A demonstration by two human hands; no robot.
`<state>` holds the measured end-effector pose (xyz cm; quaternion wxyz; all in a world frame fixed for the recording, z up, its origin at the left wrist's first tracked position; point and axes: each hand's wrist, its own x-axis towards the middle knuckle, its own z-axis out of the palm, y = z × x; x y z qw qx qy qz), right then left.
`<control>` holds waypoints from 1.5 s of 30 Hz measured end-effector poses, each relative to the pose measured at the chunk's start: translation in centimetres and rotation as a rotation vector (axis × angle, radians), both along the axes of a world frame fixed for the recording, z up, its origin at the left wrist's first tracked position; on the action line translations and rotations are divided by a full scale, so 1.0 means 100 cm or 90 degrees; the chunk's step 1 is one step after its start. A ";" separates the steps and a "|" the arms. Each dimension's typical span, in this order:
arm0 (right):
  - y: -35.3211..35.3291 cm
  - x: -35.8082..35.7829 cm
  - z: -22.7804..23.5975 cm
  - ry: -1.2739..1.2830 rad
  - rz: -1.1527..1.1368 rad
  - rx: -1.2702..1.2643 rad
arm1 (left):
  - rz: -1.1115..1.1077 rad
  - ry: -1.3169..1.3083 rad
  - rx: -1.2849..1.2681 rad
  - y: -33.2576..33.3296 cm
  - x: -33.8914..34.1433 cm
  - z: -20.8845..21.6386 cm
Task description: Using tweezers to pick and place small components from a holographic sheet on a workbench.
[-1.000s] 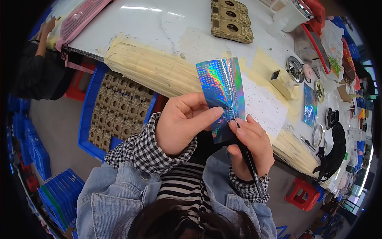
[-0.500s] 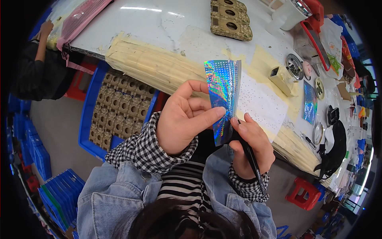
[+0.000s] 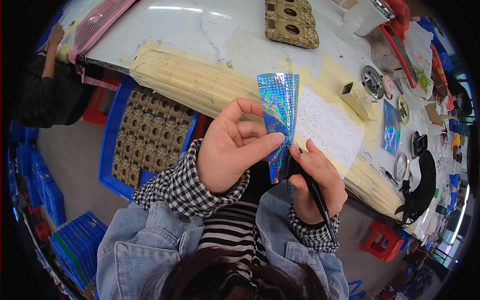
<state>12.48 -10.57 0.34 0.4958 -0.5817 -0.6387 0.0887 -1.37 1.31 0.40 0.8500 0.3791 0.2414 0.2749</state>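
White and cluttered at its right, our counter (image 3: 185, 30) carries brown patterned cases (image 3: 301, 20) and a speckled white paper (image 3: 330, 127). Near its taped edge (image 3: 190, 72), our left hand (image 3: 227, 155) pinches a shiny blue sheet (image 3: 280, 107) between thumb and fingers. Our right hand (image 3: 322, 182) grasps a slim black tool (image 3: 318, 197), the fingertips just beside the sheet; whether they touch it we cannot tell.

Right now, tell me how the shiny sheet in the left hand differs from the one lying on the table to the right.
The held sheet is pinched in the left hand; the resting sheet lies on the table. The held sheet is bent and creased; the resting sheet looks flatter. Both are shiny, bluish and iridescent.
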 end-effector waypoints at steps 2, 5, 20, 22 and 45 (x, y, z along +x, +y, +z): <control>0.000 -0.001 -0.001 0.000 -0.002 0.006 | -0.002 0.000 -0.010 0.000 0.001 0.001; -0.001 -0.001 -0.001 0.006 -0.004 0.011 | -0.021 -0.023 -0.066 0.001 0.001 -0.002; -0.002 -0.001 -0.002 0.009 -0.008 0.019 | -0.020 -0.019 -0.075 0.001 0.002 -0.004; -0.002 -0.001 -0.001 0.010 -0.004 0.013 | -0.018 -0.013 -0.063 0.000 0.002 -0.006; -0.005 -0.004 -0.004 0.043 -0.018 0.021 | -0.026 -0.015 -0.115 -0.002 0.005 -0.003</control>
